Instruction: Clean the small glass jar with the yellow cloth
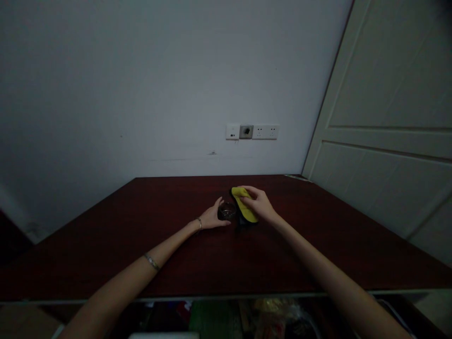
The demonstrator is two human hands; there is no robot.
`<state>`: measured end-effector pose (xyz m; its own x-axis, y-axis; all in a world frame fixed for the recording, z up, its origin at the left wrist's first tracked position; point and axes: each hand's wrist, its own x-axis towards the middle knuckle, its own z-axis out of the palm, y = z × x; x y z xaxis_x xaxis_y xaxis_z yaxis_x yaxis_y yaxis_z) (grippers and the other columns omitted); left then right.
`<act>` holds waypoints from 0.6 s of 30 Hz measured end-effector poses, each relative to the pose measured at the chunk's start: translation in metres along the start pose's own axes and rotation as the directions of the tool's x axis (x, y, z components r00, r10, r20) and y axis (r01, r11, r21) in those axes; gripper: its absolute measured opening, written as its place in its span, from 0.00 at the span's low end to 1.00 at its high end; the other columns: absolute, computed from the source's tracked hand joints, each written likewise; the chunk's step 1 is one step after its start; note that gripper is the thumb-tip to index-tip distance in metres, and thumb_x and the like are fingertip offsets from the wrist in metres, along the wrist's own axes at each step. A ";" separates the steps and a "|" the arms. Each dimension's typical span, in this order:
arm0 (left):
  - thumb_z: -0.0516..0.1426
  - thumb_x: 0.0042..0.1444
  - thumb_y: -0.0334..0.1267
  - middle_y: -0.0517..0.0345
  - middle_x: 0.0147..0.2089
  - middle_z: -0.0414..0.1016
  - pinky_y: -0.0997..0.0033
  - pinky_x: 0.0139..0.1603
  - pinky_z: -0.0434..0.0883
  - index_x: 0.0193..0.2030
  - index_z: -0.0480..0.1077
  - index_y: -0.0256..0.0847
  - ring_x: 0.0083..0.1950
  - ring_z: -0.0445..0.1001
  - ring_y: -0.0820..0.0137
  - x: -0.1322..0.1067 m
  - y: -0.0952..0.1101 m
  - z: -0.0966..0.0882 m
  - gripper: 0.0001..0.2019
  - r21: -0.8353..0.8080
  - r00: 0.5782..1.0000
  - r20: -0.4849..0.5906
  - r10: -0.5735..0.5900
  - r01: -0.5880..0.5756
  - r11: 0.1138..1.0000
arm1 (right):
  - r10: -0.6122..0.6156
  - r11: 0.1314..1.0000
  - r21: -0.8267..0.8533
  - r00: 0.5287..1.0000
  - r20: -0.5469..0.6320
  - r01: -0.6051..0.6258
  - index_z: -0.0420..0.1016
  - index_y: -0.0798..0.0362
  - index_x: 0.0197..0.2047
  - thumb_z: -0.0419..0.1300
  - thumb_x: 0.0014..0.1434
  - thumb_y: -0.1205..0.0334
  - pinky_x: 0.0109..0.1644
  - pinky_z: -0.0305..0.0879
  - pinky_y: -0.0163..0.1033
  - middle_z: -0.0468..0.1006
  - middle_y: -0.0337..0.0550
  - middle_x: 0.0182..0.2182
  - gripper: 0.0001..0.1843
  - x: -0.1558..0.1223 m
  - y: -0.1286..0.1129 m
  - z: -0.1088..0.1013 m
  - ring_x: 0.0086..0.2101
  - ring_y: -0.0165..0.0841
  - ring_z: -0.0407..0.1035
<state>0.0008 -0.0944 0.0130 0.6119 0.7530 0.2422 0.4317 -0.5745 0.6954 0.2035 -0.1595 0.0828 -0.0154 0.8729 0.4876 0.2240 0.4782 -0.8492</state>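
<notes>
A small round dark glass bowl (228, 212) rests on the dark red wooden table (169, 202). Curved around its left side, my left hand (212, 216) grips it, fingers at the far edge and thumb at the near edge. In my right hand (260, 203) is a yellow cloth (246, 206) with a dark underside, pinched between thumb and fingers. The cloth stands tilted just right of the bowl, its lower dark part close to the table. Dim light hides whether cloth and bowl touch.
A white wall (169, 94) with a row of sockets (265, 132) rises behind the table. A pale panelled door (381, 132) stands at the right. Below the front edge, an open space holds a green item (213, 318) and plastic-wrapped things (275, 313).
</notes>
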 end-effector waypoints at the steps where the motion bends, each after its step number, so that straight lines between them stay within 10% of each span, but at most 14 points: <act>1: 0.65 0.34 0.50 0.36 0.65 0.47 0.56 0.63 0.52 0.66 0.33 0.34 0.65 0.52 0.55 0.001 -0.002 0.000 0.58 -0.025 1.000 0.005 0.004 -0.004 1.000 | 0.018 0.999 0.039 1.000 -0.015 -0.017 0.71 0.55 0.44 0.60 0.44 0.65 0.47 0.66 0.44 0.76 0.46 0.41 0.20 0.001 0.001 -0.001 0.41 0.37 0.71; 5: 0.60 0.43 0.52 0.37 0.67 0.41 0.57 0.65 0.47 0.65 0.37 0.34 0.67 0.45 0.57 0.005 -0.004 -0.006 0.50 -0.187 0.998 -0.034 -0.044 0.037 0.982 | 0.050 0.986 0.165 0.997 -0.054 -0.041 0.69 0.55 0.41 0.63 0.42 0.62 0.46 0.66 0.44 0.75 0.45 0.39 0.20 0.001 0.002 0.000 0.39 0.36 0.70; 9: 0.52 0.53 0.51 0.43 0.62 0.57 0.57 0.64 0.52 0.57 0.58 0.36 0.63 0.55 0.60 0.010 0.016 -0.023 0.29 -0.364 0.976 -0.214 -0.031 -0.051 0.930 | 0.029 0.970 0.242 0.998 -0.060 -0.014 0.65 0.52 0.42 0.65 0.40 0.61 0.43 0.67 0.39 0.70 0.39 0.35 0.24 0.002 0.002 0.009 0.36 0.31 0.70; 18: 0.62 0.43 0.43 0.46 0.46 0.74 0.58 0.50 0.70 0.45 0.67 0.31 0.47 0.73 0.60 0.015 0.063 -0.037 0.24 -0.416 0.969 -0.236 0.075 -0.170 0.893 | -0.062 0.982 0.179 0.998 -0.033 0.067 0.57 0.50 0.45 0.65 0.41 0.57 0.38 0.67 0.35 0.63 0.34 0.30 0.29 0.006 0.003 0.024 0.32 0.28 0.66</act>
<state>0.0124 -0.1075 0.0857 0.4690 0.7623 0.4461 0.0054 -0.5075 0.8616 0.1807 -0.1506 0.0782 0.0033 0.8380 0.5457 0.0443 0.5450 -0.8373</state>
